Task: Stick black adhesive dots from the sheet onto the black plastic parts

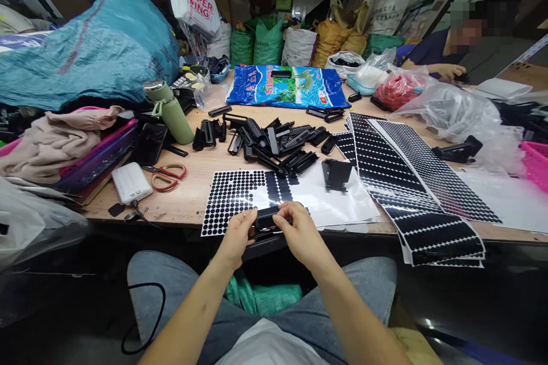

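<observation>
Wood-grain table | black plastic parts heaped beyond round-sticker sheet | left hand, right hand: fingers pinching one black piece

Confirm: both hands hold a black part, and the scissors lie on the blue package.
No: the head view shows the scissors on the table, beside a white device. The left hand and right hand do hold a black part.

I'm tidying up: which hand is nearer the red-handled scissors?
Left. The left hand is right of the scissors and lower in view; the right hand is farther right.
</observation>
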A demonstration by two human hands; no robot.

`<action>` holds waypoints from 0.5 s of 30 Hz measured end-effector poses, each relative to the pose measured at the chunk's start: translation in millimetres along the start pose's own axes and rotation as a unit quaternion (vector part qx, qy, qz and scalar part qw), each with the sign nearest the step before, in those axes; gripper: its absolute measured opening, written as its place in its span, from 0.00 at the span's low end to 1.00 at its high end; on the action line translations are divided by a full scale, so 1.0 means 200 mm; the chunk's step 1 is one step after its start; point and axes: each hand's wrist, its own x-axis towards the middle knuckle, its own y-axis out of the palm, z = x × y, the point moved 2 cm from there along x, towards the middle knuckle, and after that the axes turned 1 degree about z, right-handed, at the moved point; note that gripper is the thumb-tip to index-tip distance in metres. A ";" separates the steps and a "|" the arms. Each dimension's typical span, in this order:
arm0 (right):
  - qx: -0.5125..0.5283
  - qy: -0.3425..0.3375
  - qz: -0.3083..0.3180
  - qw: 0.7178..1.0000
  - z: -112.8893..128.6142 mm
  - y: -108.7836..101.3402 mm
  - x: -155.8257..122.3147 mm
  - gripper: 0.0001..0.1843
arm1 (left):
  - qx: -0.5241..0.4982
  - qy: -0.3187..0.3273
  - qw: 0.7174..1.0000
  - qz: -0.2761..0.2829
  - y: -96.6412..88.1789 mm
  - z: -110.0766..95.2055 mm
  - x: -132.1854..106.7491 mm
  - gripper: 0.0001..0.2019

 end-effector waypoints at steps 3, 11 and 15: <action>-0.005 0.002 -0.005 1.000 0.00 0.00 0.00 0.07 | -0.002 0.006 1.000 0.004 0.00 0.00 0.00 0.17; -0.024 0.000 -0.007 1.000 -0.01 0.01 -0.01 0.07 | 0.001 0.004 1.000 0.004 0.00 0.02 -0.01 0.17; -0.047 -0.016 -0.030 0.998 -0.01 0.02 -0.01 0.07 | 0.001 0.004 1.000 0.004 0.00 0.02 -0.01 0.16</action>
